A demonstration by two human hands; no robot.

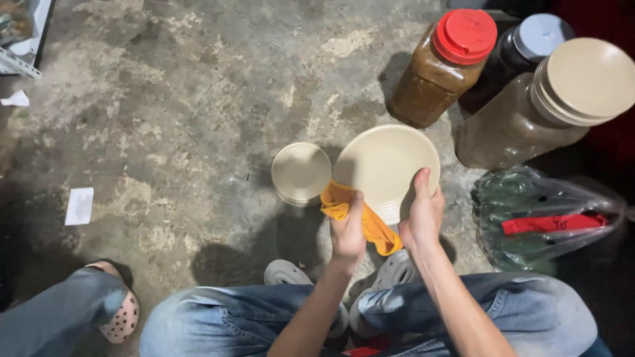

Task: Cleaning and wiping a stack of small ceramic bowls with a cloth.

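Looks like mid-wipe: right hand point(423, 221) grips the cream plate point(383, 168) by its rim just above the floor point(165, 132), left hand point(347, 231) clenched on the yellow cloth point(360, 215) at the plate's edge, w/ a stack of small plates point(301, 173) just beside, so more rubbing seems due.

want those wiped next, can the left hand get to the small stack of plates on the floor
Probably yes: the stack of plates sits just beyond the left hand with nothing between, though its fingers grip the yellow cloth.
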